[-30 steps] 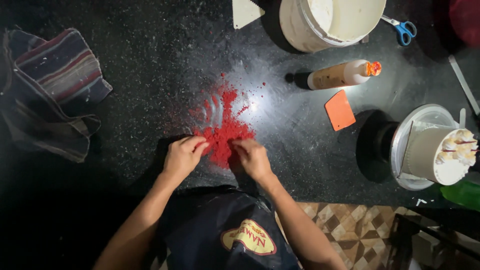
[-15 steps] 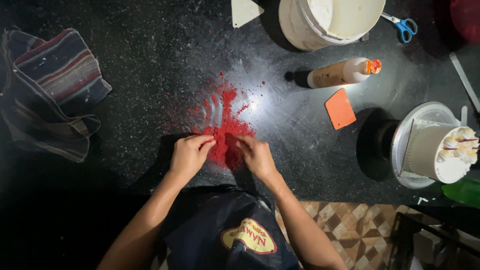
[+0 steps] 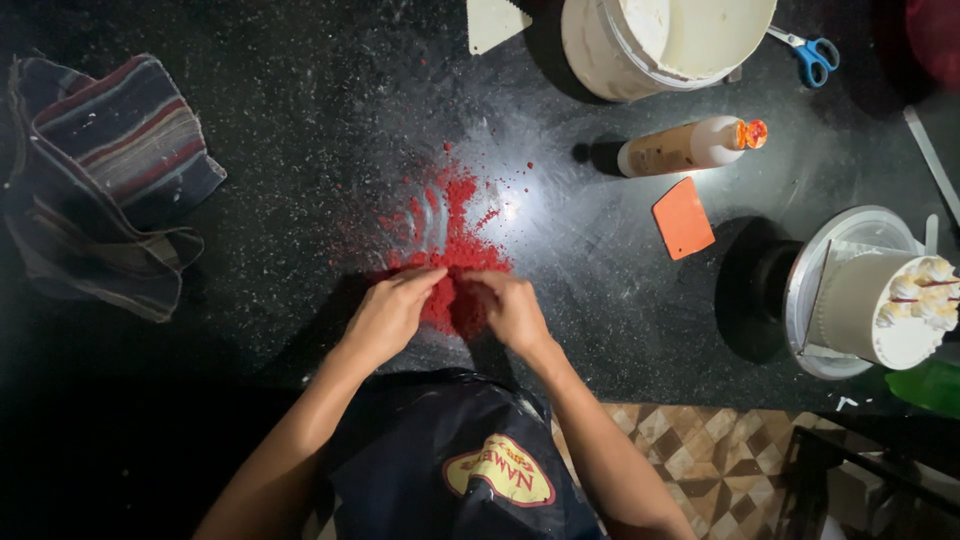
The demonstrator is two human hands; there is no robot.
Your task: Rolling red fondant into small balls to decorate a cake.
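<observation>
— Over on the far left of the black desk (image 3: 250, 180), what's that heap?

— Striped cloth (image 3: 105, 180), crumpled, well apart from the person's hands. Nothing touches it.

— And in the middle?

— Red crumbs (image 3: 455, 250), spread in a patch with finger streaks through the upper part. The near edge of the patch is heaped up, and that's where both hands meet. Left hand (image 3: 388, 312) lies palm down, fingers loosely curled, tips resting on the crumbs. Right hand (image 3: 512, 308) is just beside it, fingers bent the same way, tips in the heap. Neither one is closed around anything; they press and gather, the pile sitting between them.

— Further right?

— At the top, a cream scraper (image 3: 495, 20) next to a big white bucket (image 3: 650, 45), then blue-handled scissors (image 3: 815, 55). Below the bucket a bottle (image 3: 690, 145) lies on its side, orange cap pointing right. An orange card scraper (image 3: 683, 217) lies flat just under it.

— And at the edge?

— White frosted cake (image 3: 885, 305) on a metal turntable (image 3: 820, 260), piped swirls on top, well clear of the hands.
</observation>
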